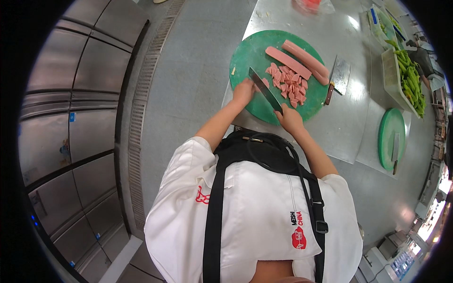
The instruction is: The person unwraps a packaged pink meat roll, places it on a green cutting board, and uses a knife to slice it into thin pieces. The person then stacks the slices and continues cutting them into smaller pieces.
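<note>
My right hand grips the handle of a kitchen knife with a broad dark blade, which slants across a round green cutting board. My left hand is at the left side of the blade, fingers curled down towards the board; whatever is under them is hidden. A small pink piece lies against the blade's right side. A heap of cut pink sausage pieces is right of the knife. Behind the heap lie a cut length of sausage and longer sausage, close together.
A cleaver lies on the steel table beside the board's right edge. Farther right are a white basket of green peppers and another green board bearing a knife. A plastic bag lies at the far edge. Another person is beyond the basket.
</note>
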`<state>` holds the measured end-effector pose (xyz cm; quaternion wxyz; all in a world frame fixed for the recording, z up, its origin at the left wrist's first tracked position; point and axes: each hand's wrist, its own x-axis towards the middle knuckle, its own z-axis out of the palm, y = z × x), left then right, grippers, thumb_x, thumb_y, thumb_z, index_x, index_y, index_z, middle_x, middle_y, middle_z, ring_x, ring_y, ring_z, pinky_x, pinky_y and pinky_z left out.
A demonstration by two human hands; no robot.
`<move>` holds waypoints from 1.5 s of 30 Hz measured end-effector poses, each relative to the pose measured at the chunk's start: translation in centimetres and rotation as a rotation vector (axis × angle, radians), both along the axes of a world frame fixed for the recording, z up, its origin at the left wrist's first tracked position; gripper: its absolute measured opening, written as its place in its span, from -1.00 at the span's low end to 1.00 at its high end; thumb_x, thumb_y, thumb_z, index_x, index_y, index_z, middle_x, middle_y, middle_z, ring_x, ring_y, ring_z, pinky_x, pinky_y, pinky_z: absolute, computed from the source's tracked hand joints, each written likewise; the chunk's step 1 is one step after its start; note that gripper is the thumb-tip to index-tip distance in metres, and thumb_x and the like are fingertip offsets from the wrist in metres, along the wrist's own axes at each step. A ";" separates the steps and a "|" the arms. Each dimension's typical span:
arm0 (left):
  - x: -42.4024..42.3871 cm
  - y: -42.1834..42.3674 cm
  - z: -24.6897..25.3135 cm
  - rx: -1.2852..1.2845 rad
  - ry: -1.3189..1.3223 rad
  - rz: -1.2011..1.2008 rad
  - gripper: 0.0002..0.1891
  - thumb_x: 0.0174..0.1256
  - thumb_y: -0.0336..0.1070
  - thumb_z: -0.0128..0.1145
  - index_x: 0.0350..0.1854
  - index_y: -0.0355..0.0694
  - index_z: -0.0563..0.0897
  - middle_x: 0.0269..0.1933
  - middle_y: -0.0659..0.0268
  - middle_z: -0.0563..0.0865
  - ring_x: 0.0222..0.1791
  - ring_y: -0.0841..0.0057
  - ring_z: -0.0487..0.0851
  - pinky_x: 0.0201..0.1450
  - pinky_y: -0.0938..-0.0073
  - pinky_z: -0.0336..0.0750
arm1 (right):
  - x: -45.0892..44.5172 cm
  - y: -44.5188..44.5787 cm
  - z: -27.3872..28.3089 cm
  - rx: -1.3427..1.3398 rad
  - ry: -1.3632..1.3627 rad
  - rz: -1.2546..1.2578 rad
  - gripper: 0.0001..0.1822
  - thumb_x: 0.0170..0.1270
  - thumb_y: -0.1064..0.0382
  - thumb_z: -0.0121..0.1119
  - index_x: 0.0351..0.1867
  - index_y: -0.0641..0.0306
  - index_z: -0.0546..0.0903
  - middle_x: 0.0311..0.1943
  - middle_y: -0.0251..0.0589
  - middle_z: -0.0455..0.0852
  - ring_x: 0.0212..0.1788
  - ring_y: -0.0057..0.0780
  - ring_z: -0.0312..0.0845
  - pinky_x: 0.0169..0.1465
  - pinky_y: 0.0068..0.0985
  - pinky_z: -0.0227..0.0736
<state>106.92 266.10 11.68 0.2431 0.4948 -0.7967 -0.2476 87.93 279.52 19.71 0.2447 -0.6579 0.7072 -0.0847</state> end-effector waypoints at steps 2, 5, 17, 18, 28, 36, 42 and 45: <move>-0.1 -0.2 -0.3 0.004 -0.031 0.006 -0.90 0.12 -0.39 0.21 -0.36 -0.29 0.65 -0.24 0.07 0.65 -0.25 0.04 0.65 -0.20 0.12 0.54 | 0.1 0.1 0.0 0.026 0.018 0.006 -0.66 0.30 0.06 0.14 -0.23 0.34 0.45 -0.46 0.17 0.68 -0.37 0.16 0.63 -0.28 -0.01 0.50; -0.6 -0.6 -0.2 -0.017 -0.061 -0.029 -0.90 0.13 -0.38 0.20 -0.36 -0.29 0.65 -0.24 0.07 0.65 -0.26 0.04 0.65 -0.20 0.12 0.54 | 0.9 -0.9 -1.7 0.036 0.030 -0.020 -0.66 0.30 0.06 0.14 -0.23 0.35 0.45 -0.47 0.17 0.67 -0.37 0.16 0.63 -0.28 -0.01 0.50; 0.4 -0.7 0.0 -0.034 -0.017 -0.034 -0.88 0.08 -0.37 0.25 -0.37 -0.30 0.65 -0.28 0.09 0.65 -0.27 0.06 0.65 -0.19 0.13 0.54 | 0.4 -0.3 0.1 0.011 0.001 -0.003 -0.67 0.29 0.06 0.16 -0.25 0.33 0.44 -0.48 0.16 0.67 -0.39 0.16 0.63 -0.30 0.01 0.49; 0.3 -0.8 0.0 -0.036 -0.022 -0.041 -0.88 0.07 -0.38 0.25 -0.38 -0.30 0.65 -0.28 0.08 0.65 -0.27 0.06 0.65 -0.19 0.13 0.55 | 0.3 -0.4 0.0 0.030 0.011 -0.002 -0.66 0.29 0.05 0.16 -0.25 0.33 0.44 -0.48 0.16 0.67 -0.38 0.16 0.63 -0.30 0.01 0.49; 0.1 -1.5 0.9 -0.010 -0.051 -0.053 -0.89 0.05 -0.37 0.25 -0.43 -0.30 0.62 -0.29 0.05 0.64 -0.25 0.05 0.66 -0.18 0.12 0.56 | 1.1 -2.7 -3.4 -0.026 -0.049 -0.053 -0.64 0.29 0.03 0.16 -0.24 0.36 0.46 -0.43 0.19 0.68 -0.34 0.15 0.64 -0.26 -0.01 0.50; 0.6 -1.4 0.8 -0.009 -0.057 -0.051 -0.88 0.06 -0.36 0.25 -0.40 -0.29 0.62 -0.28 0.05 0.66 -0.27 0.04 0.67 -0.18 0.12 0.57 | -0.2 -0.6 0.5 0.055 0.010 0.019 -0.64 0.29 0.05 0.16 -0.22 0.35 0.44 -0.45 0.17 0.68 -0.34 0.15 0.64 -0.27 0.00 0.50; 0.5 -2.0 0.2 0.010 -0.054 -0.062 -0.90 0.08 -0.38 0.22 -0.40 -0.28 0.62 -0.27 0.05 0.66 -0.24 0.04 0.66 -0.15 0.11 0.56 | 0.4 -2.7 -2.8 0.018 -0.023 0.020 -0.63 0.26 0.04 0.20 -0.26 0.36 0.46 -0.45 0.18 0.67 -0.32 0.16 0.64 -0.23 0.00 0.50; 0.8 -2.8 -0.2 0.030 -0.012 -0.021 -0.90 0.07 -0.40 0.22 -0.38 -0.29 0.61 -0.26 0.05 0.67 -0.23 0.04 0.66 -0.14 0.12 0.55 | 1.4 -3.1 -3.4 0.018 -0.041 -0.017 -0.62 0.24 0.03 0.22 -0.27 0.37 0.47 -0.44 0.20 0.67 -0.33 0.16 0.64 -0.23 -0.02 0.50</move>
